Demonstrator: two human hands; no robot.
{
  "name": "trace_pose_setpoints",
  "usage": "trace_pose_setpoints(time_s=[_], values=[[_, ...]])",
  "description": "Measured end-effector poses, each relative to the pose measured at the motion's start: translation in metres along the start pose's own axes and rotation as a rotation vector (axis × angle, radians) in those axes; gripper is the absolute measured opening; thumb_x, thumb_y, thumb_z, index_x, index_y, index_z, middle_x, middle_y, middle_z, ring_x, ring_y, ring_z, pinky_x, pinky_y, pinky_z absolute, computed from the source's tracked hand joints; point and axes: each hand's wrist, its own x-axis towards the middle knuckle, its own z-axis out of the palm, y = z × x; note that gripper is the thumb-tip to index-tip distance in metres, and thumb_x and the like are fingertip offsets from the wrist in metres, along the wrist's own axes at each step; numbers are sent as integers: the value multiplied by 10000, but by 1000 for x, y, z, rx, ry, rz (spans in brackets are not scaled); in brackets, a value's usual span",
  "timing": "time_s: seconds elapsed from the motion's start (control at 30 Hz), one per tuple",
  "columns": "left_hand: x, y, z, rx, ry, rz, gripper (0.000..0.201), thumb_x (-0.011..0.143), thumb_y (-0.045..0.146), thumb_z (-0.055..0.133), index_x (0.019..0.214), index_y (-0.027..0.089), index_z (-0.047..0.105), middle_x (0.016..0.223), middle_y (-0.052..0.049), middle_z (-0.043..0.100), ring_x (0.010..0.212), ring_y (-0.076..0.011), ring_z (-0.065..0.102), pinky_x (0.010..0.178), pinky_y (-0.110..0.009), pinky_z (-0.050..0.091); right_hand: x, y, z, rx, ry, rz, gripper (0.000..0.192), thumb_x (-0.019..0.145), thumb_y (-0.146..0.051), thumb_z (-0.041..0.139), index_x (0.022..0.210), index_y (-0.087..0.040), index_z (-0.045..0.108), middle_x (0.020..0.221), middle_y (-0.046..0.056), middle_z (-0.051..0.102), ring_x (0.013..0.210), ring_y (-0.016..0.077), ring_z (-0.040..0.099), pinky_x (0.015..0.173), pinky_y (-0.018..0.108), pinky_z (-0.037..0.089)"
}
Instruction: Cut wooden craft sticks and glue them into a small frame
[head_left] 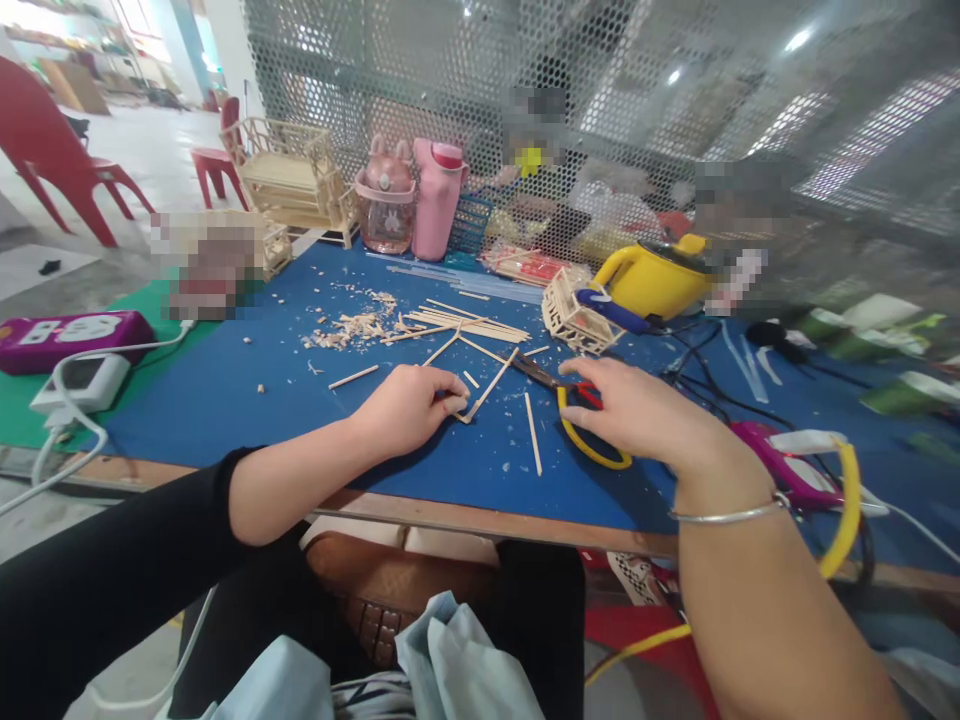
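A: Item one, left hand (411,408)?

B: Curled knuckles-up on the blue mat (225,390), fingertips pinched on a bent stick frame (480,398). The frame runs off toward 1 o'clock from the fingers.

A: Item two, right hand (637,408)?

B: Fingers spread loosely, palm down, resting on the shears (581,420); not closed round them. Yellow handle loop shows at 7 o'clock of the hand, red grip under the fingers, blades pointing to 10 o'clock. A silver bangle (731,515) sits on that wrist.

A: Loose stock?

B: One stick (533,433) between the hands, lying near upright. A stick bundle (465,323) at 12 o'clock of the left hand, shavings (352,327) at 11 o'clock of it.

A: Finished pieces?

B: Small stick basket (574,310) at 11 o'clock of the right hand, a blue tool (611,310) lying against it. Stick chair model (296,175) at the far left of the mat.

A: Other entries?

B: Yellow pot (660,280) at 12 o'clock of the right hand; two pink bottles (412,195) at the far edge; purple case (67,338) and white charger (82,385) at 9 o'clock of the left hand.
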Motion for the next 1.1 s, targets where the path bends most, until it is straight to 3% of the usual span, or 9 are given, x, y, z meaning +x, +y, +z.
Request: trace_pose_setpoints(time_s=[0.2,0.33,0.47,0.57,0.67,0.73,0.77,0.93,1.1], values=[[0,-2,0,-1,-24,-29,171,805,222,541,807,200,711,792,2,725,729,-160,643,682,-247,465,-34,30,35,88,64,2,421,878,-366,439,1262,-220,532,1109,99,585,1013,241,595,874,362,468],[1,0,1,-30,-22,-61,169,798,218,539,789,199,706,792,1,722,730,-159,639,697,-248,465,-55,24,51,100,208,152,384,885,-310,417,1234,-196,528,1084,109,577,970,252,603,834,372,483],[4,2,4,-81,-22,-117,179,788,236,545,802,180,714,746,-10,714,653,-149,621,655,-242,467,-47,16,54,86,299,279,327,836,-200,451,1123,-135,595,1004,154,590,884,266,610,784,389,491],[7,3,8,-110,-15,-112,210,793,254,537,811,170,729,746,-19,711,623,-141,603,631,-238,461,-21,2,33,71,323,192,324,788,-135,487,1077,-123,632,991,177,609,910,281,596,813,421,474],[7,3,10,-139,-29,-91,238,799,286,534,818,165,739,724,-21,705,599,-134,585,614,-232,450,7,-24,6,249,383,-92,280,805,-166,499,1030,-151,666,1049,132,635,990,255,574,903,417,432],[6,2,10,-160,-40,-95,255,795,314,545,836,159,743,687,-18,693,585,-130,572,606,-227,440,22,-43,-3,495,242,-315,245,821,-216,510,987,-177,686,982,71,679,879,192,615,838,348,470],[5,3,9,-164,-44,-98,264,792,328,552,844,158,745,668,-15,684,579,-127,562,598,-225,432,26,-51,-4,598,181,-354,237,820,-242,524,974,-174,691,944,58,694,840,179,627,807,327,483],[3,4,7,-150,-56,-103,293,782,371,570,850,151,750,582,1,630,532,-109,501,537,-213,387,27,-63,16,749,95,-349,244,772,-313,615,928,-156,717,852,53,728,793,184,653,776,307,493],[5,3,10,-131,-61,-90,288,776,381,580,804,146,745,562,8,611,524,-106,491,523,-208,379,18,-63,24,741,187,-351,177,768,-256,610,867,-195,742,852,42,743,795,187,671,766,296,495]])
